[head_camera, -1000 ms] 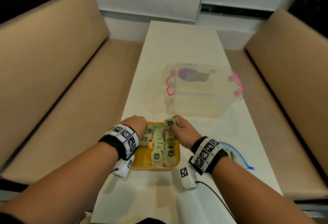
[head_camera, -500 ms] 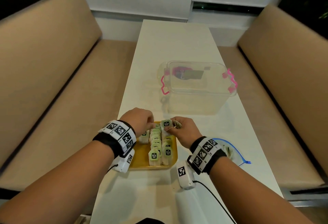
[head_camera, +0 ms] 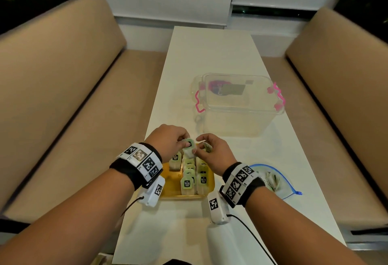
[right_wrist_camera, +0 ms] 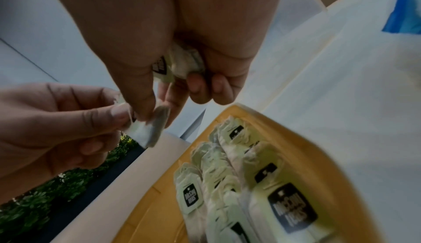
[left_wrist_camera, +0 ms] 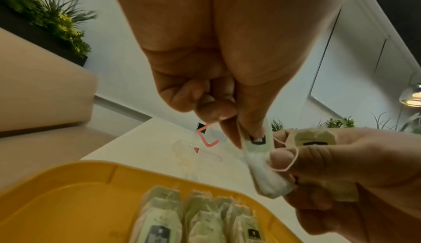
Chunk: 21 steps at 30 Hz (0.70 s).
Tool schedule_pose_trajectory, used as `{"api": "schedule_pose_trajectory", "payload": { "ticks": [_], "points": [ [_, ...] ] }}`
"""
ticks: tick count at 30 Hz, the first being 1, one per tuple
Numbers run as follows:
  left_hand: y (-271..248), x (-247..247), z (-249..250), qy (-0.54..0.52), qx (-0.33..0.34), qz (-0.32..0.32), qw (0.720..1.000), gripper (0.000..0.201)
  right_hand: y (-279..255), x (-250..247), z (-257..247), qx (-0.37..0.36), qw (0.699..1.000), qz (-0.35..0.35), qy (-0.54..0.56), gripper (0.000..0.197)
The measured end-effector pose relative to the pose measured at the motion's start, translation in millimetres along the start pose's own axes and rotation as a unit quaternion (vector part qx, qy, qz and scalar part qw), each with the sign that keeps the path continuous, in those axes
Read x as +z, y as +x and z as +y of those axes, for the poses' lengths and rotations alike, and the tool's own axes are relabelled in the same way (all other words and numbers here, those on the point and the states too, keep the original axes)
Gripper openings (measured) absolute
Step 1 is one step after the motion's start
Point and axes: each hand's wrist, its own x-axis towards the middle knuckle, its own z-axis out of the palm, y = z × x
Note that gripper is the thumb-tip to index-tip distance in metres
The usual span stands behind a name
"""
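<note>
Left hand [head_camera: 168,143]: thumb and forefinger pinch the tagged top end of one tea bag [head_camera: 189,149]; the other fingers are curled in.
Right hand [head_camera: 214,155]: thumb and forefinger pinch the same tea bag lower down, on its white pouch. A second bag [head_camera: 207,146] is tucked against the palm under the curled fingers, and a string loops over the thumb.
Tea bag: held in the air between both hands, slightly tilted, above the far end of the tray [head_camera: 171,189], clear of the bags below.
Tray: yellow, on the white table [head_camera: 210,54]; holds rows [head_camera: 188,183] of tea bags with green tags up.
Box [head_camera: 239,107]: clear, with pink latches, on the table beyond the tray, apart from it.
Zip bag [head_camera: 273,178]: clear with a blue seal, flat on the table right of the tray.
</note>
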Motion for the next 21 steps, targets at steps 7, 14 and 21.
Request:
{"api": "schedule_pose_trajectory", "payload": {
  "ticks": [7, 14, 21],
  "points": [
    [-2, 9, -19, 0.118, -0.060, -0.124, 0.983, 0.019, -5, -2, 8, 0.073, 0.995, 0.016, 0.066, 0.012],
    [8, 33, -21, 0.196, -0.077, -0.201, 0.957, 0.023, -10, -7, 4, 0.052, 0.996, 0.004, 0.067, 0.012],
    [15, 33, -18, 0.147, -0.065, -0.158, 0.974, 0.016, -10, -9, 7, 0.005, 0.999, -0.005, 0.041, 0.011]
  ]
}}
